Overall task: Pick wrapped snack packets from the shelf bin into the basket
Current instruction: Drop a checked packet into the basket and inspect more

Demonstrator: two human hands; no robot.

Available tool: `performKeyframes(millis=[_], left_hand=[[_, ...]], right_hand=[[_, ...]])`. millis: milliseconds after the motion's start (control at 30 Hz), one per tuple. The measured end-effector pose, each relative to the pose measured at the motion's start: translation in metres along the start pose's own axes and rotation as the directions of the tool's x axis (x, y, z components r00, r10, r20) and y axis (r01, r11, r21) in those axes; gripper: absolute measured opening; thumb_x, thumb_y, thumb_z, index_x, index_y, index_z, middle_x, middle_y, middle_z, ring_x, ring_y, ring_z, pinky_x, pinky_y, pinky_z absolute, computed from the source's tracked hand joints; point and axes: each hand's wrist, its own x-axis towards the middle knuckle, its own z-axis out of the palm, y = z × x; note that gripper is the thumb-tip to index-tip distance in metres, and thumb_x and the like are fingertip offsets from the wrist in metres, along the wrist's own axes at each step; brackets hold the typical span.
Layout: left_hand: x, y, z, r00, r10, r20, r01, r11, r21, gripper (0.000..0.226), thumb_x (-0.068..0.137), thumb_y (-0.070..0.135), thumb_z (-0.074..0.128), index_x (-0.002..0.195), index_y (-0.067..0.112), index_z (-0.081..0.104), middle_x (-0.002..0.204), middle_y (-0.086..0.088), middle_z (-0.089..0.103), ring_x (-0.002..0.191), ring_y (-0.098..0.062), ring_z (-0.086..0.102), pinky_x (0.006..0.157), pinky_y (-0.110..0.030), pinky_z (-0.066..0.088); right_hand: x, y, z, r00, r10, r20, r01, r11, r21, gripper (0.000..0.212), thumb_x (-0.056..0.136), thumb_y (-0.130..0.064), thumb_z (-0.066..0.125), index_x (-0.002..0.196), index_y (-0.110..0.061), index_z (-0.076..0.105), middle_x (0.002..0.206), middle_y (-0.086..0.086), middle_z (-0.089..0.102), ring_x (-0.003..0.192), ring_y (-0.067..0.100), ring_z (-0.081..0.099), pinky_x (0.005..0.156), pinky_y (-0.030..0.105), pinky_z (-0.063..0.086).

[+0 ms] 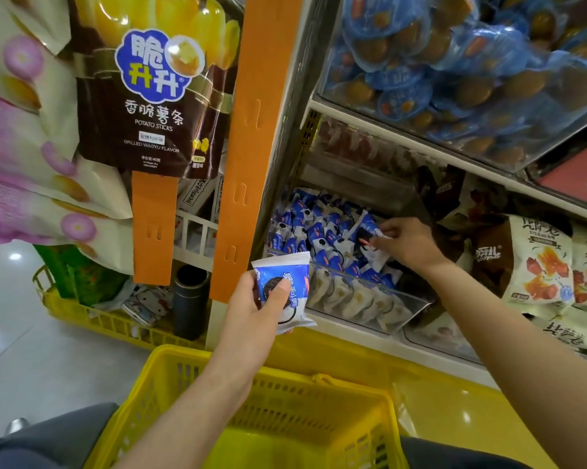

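A clear shelf bin [369, 292] holds several blue-and-white wrapped snack packets [319, 231]. My left hand [254, 299] grips one such packet [285, 286] upright in front of the bin, above the far rim of the yellow basket [285, 411]. My right hand [407, 242] reaches into the bin from the right, its fingertips pinching another blue-and-white packet [368, 228] on top of the pile. The basket sits below, in front of me; the part of its inside that shows holds no packets.
Hanging bags of potato sticks [150, 96] on an orange strip [251, 130] crowd the left. An upper bin of blue-wrapped snacks [454, 62] overhangs. Brown and white snack bags [535, 265] lie right of the bin. A second yellow basket [92, 316] stands on the floor at left.
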Motion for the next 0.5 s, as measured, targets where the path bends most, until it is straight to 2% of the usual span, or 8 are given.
performKeyframes(millis=[67, 167, 267, 367, 500], left_hand=[[0.001, 0.002, -0.001, 1.000, 0.006, 0.002, -0.006, 1.000, -0.008, 0.025, 0.090, 0.030, 0.053, 0.114, 0.027, 0.048, 0.107, 0.002, 0.063, 0.095, -0.012, 0.065, 0.065, -0.019, 0.055], [0.002, 0.004, -0.001, 1.000, 0.003, 0.003, -0.003, 1.000, -0.005, 0.028, 0.090, 0.030, 0.053, 0.117, 0.026, 0.047, 0.108, 0.001, 0.062, 0.095, -0.014, 0.065, 0.067, -0.022, 0.057], [0.003, 0.002, 0.001, 1.000, 0.002, 0.004, -0.002, 1.000, -0.006, 0.024, 0.090, 0.029, 0.053, 0.113, 0.025, 0.049, 0.105, 0.001, 0.063, 0.091, -0.012, 0.065, 0.061, -0.016, 0.055], [0.003, 0.002, 0.003, 1.000, -0.005, 0.010, 0.005, 1.000, -0.005, 0.022, 0.091, 0.028, 0.054, 0.112, 0.023, 0.050, 0.105, 0.000, 0.064, 0.089, -0.011, 0.066, 0.057, -0.013, 0.052], [0.003, 0.002, 0.003, 1.000, -0.012, 0.008, 0.012, 0.999, -0.030, 0.021, 0.090, 0.028, 0.054, 0.110, 0.025, 0.050, 0.103, 0.000, 0.064, 0.085, -0.010, 0.067, 0.054, -0.011, 0.050]], right_hand=[[0.006, -0.002, -0.002, 0.999, -0.008, 0.040, 0.011, 0.997, -0.081, 0.044, 0.081, -0.020, 0.071, 0.120, -0.004, 0.059, 0.118, 0.013, 0.062, 0.101, 0.020, 0.058, 0.079, 0.022, 0.041], [0.014, -0.007, -0.008, 0.993, -0.014, 0.121, 0.038, 0.980, -0.197, 0.042, 0.076, -0.020, 0.075, 0.114, -0.008, 0.064, 0.116, 0.009, 0.064, 0.090, 0.011, 0.054, 0.077, 0.021, 0.041], [0.019, -0.008, -0.006, 0.978, 0.011, 0.208, 0.056, 0.947, -0.315, 0.039, 0.075, -0.021, 0.076, 0.111, -0.009, 0.066, 0.117, 0.007, 0.063, 0.097, 0.016, 0.058, 0.077, 0.021, 0.041], [0.022, -0.007, 0.006, 0.986, 0.034, 0.163, 0.014, 0.960, -0.280, 0.039, 0.078, -0.020, 0.074, 0.114, -0.008, 0.065, 0.123, 0.008, 0.061, 0.108, 0.020, 0.058, 0.079, 0.022, 0.040], [0.029, -0.009, 0.019, 0.997, 0.035, 0.067, -0.022, 0.982, -0.185, 0.042, 0.081, -0.022, 0.071, 0.118, -0.005, 0.062, 0.126, 0.011, 0.059, 0.110, 0.024, 0.058, 0.086, 0.027, 0.045]])
